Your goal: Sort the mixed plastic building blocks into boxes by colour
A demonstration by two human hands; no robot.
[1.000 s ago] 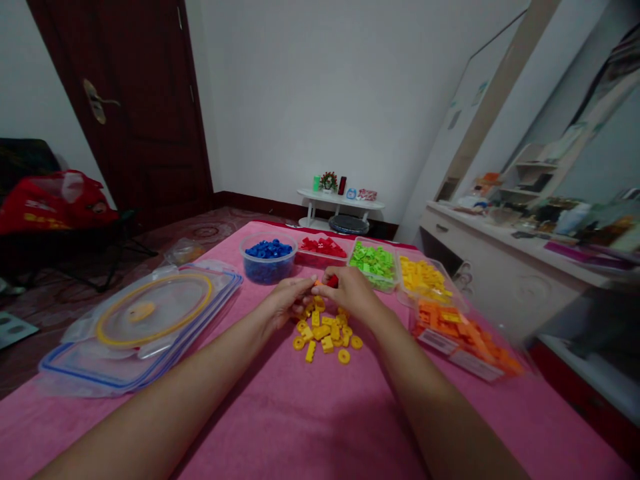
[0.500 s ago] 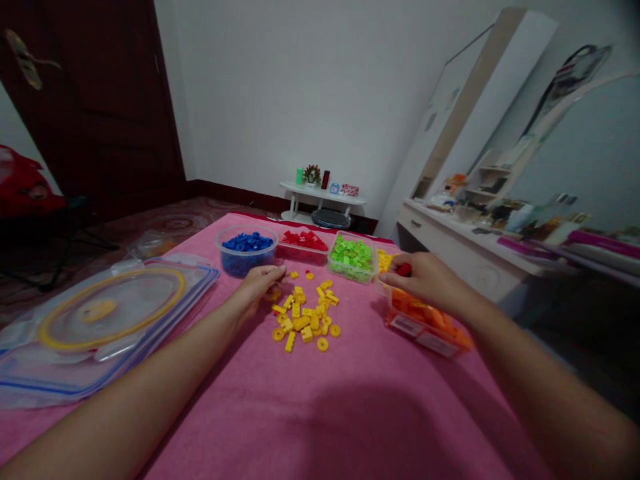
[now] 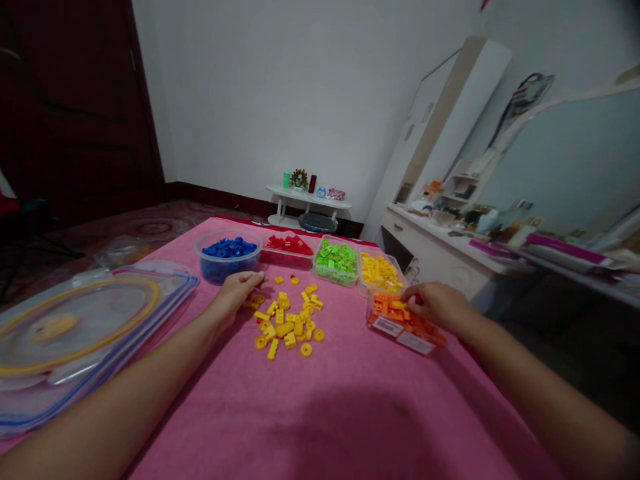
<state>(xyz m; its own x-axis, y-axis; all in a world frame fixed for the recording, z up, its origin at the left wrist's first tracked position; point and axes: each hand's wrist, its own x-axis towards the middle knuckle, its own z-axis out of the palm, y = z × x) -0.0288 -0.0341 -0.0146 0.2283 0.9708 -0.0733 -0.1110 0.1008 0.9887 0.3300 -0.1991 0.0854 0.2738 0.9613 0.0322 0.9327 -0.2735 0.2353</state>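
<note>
The right hand (image 3: 440, 303) is over at the right of the frame, above the far edge of the clear box (image 3: 417, 343) full of orange pieces (image 3: 389, 307); its thumb and fingers are closed on a small red piece (image 3: 418, 300), of which only a sliver shows from here; the left hand (image 3: 239, 291), left of centre, rests low by the cloth with thumb and forefinger drawn together; whether anything is pinched there I cannot tell, though a few yellow bits lie just under it; in the middle of the frame is the loose yellow pile (image 3: 286, 328), studded bricks and little ring-shaped ones jumbled on the pink cloth (image 3: 350, 400), with a couple of strays a little above it; behind runs a row of containers: the round tub (image 3: 199, 259) of blue pieces (image 3: 230, 248) nearest the left hand, then red pieces (image 3: 289, 245), green pieces (image 3: 337, 257), and yellow pieces (image 3: 380, 272) just beyond the orange box; clear lids (image 3: 107, 363) lie stacked at the lower left; across the room, a white table (image 3: 305, 195) stands by the wall, upper centre, and a cluttered dresser (image 3: 435, 241) fills the right.
</note>
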